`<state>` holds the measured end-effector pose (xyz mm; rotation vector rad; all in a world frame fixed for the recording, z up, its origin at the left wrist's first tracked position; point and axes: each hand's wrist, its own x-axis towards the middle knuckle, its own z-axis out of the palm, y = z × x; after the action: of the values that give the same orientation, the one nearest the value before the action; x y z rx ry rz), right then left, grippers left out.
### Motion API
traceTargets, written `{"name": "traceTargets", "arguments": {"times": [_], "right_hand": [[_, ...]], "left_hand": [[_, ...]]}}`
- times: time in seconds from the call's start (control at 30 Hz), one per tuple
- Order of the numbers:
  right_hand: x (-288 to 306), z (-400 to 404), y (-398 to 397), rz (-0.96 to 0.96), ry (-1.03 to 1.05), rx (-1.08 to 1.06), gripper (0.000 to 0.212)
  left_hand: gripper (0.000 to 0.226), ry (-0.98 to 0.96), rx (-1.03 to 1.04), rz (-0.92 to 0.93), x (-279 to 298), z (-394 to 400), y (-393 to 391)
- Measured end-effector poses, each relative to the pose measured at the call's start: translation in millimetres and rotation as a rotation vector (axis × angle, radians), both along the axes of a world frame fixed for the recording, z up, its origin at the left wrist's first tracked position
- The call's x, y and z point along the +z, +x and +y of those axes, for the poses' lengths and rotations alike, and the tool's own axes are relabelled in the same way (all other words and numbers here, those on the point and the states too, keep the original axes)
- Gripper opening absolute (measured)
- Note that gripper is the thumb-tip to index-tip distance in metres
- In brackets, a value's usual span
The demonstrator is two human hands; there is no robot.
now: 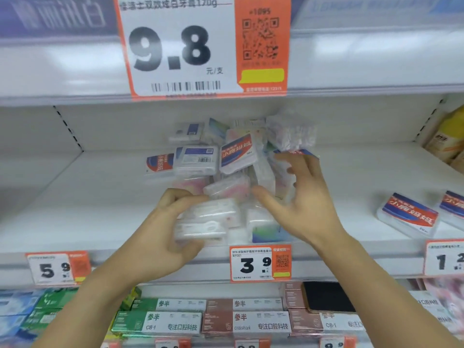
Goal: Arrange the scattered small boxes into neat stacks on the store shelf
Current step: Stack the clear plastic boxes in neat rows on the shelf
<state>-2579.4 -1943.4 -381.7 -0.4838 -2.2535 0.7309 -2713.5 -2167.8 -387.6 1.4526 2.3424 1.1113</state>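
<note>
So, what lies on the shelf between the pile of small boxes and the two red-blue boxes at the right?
Head view: only bare white shelf between pile and red-blue boxes.

The big price tag [180, 46] reads 9.8, a shelf-edge tag [258, 263] 3.9, and lower cartons [173, 322] CB-1.

The boxes [227, 177] were clear and whitish, several with red-and-blue labels. The shelf [82, 197] was white. Price tags [259, 263] were orange and white with black numerals.
</note>
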Motion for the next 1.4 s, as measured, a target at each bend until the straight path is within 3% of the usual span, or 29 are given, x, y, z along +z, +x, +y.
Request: {"name": "traceTargets", "arguments": {"times": [0.07,0.13,0.27,0.33,0.43,0.57,0.67,0.77,0.87,0.93,1.03,1.1,1.27,1.4], "right_hand": [[5,0,-16,-0.121,0.001,-0.013,0.072],[4,2,-25,-0.168,-0.008,-0.050,0.054],[5,10,-10,0.049,-0.329,-0.111,0.021],[5,18,-1,0.112,-0.457,-0.102,0.016],[5,26,7,0.087,-0.473,-0.055,0.018],[4,30,15,0.030,-0.477,0.005,0.022],[0,36,21,-0.037,-0.484,0.068,0.024],[-1,39,26,-0.006,-0.498,0.160,0.020],[3,37,29,0.159,-0.372,0.290,0.022],[5,33,31,0.168,-0.232,0.367,0.024],[8,27,34,0.068,-0.213,0.448,0.021],[8,24,35,0.036,-0.236,0.446,0.012],[9,14,26,0.093,-0.319,0.245,0.025],[14,1,16,0.126,-0.429,0.219,0.059]], "left_hand": [[0.065,-0.001,-0.044,0.011,-2,6,6],[0.060,0.020,-0.043,-0.009,1,11,12],[0.049,0.131,0.111,0.043,7,20,6],[0.039,0.147,0.190,0.111,12,31,2],[0.041,0.130,0.309,0.202,24,57,-5],[0.073,-0.120,0.190,0.172,41,98,-19],[0.071,-0.278,0.075,0.181,41,118,-29],[0.048,-0.188,0.100,0.200,37,123,-35],[0.030,0.061,0.264,0.214,43,117,-33],[0.040,0.239,0.376,0.083,48,109,-30],[0.040,0.404,0.385,-0.401,56,98,-16],[0.040,0.478,0.352,-0.623,59,92,-8],[0.035,0.552,0.344,-0.773,52,87,-4],[0.023,0.505,0.179,-0.677,53,83,16]]}}
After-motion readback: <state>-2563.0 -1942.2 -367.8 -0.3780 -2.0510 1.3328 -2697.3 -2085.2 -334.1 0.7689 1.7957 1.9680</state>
